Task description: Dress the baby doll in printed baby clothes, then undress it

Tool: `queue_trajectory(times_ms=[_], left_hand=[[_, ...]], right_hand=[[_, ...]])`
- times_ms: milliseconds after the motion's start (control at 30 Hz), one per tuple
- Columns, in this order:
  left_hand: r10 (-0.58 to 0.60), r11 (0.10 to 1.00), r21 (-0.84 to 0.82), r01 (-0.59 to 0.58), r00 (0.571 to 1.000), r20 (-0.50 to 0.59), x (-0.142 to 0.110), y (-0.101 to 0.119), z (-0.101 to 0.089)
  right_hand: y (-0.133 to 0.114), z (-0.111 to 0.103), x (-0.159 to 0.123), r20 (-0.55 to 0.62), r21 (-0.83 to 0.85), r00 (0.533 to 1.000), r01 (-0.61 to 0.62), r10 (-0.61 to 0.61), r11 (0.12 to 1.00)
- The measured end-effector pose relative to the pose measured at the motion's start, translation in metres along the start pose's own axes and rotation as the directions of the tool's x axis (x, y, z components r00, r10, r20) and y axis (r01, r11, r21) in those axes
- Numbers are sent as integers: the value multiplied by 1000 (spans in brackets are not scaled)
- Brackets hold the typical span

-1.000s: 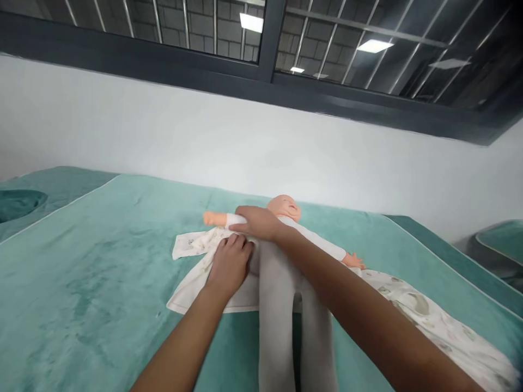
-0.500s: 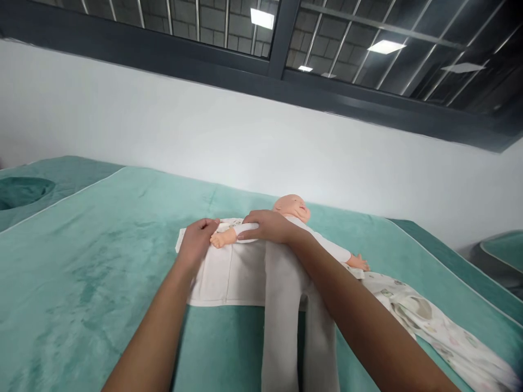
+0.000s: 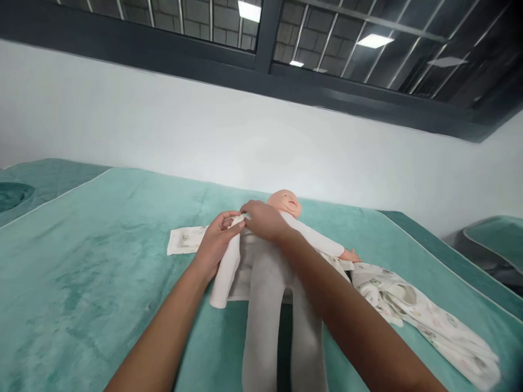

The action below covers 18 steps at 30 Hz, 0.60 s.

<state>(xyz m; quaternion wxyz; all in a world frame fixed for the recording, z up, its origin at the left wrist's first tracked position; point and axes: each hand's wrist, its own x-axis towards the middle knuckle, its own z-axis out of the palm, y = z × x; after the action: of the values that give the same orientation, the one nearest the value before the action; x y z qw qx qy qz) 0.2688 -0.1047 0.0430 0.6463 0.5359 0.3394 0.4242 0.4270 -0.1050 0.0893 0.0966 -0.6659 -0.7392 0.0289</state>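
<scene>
A baby doll (image 3: 286, 202) lies on its back on a teal blanket (image 3: 93, 261), dressed in a white one-piece suit (image 3: 265, 294) with long legs stretching toward me. My left hand (image 3: 216, 242) is closed on the suit's loose left sleeve near the doll's shoulder. My right hand (image 3: 263, 220) rests on the doll's chest, fingers pinching the same cloth at the shoulder. The doll's other arm (image 3: 347, 255) sticks out to the right, bare hand showing. Under the doll lies a white printed cloth (image 3: 183, 239).
A crumpled printed garment (image 3: 425, 316) lies on the blanket to the right of the doll. A white wall runs behind the bed, with a dark-framed window above. Darker teal bedding (image 3: 16, 190) shows at far left and far right.
The doll's bare left arm is no longer out; the empty sleeve now hangs down along the body. My left hand moved from the cloth's edge to the shoulder, beside my right hand.
</scene>
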Motion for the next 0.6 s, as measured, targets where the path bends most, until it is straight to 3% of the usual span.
queue_trajectory(times_ms=[33, 67, 133, 200, 267, 467, 600], left_hand=[[18, 996, 87, -16, 1000, -25, 1, -3, -3], [49, 979, 203, -36, 997, -61, 2, -6, -7], [144, 894, 442, -73, 981, -131, 4, -11, -14], [212, 811, 578, -85, 965, -156, 5, -12, -17], [227, 794, 604, -76, 958, -177, 5, -10, -15], [154, 902, 431, -27, 953, -261, 5, 8, -5], [106, 948, 316, -23, 963, -249, 7, 20, 0]], right_hand=[[10, -5, -13, -85, 17, 994, -71, 72, 997], [22, -9, -28, -224, 82, 944, -228, 241, 970], [48, -13, -61, -331, 123, 833, -428, 443, 896], [71, -8, -91, -324, 149, 763, -543, 559, 827], [86, 2, -111, -235, 201, 724, -617, 649, 761], [94, 13, -120, -70, 219, 759, -621, 647, 752], [94, 13, -124, -28, 293, 745, -631, 666, 718]])
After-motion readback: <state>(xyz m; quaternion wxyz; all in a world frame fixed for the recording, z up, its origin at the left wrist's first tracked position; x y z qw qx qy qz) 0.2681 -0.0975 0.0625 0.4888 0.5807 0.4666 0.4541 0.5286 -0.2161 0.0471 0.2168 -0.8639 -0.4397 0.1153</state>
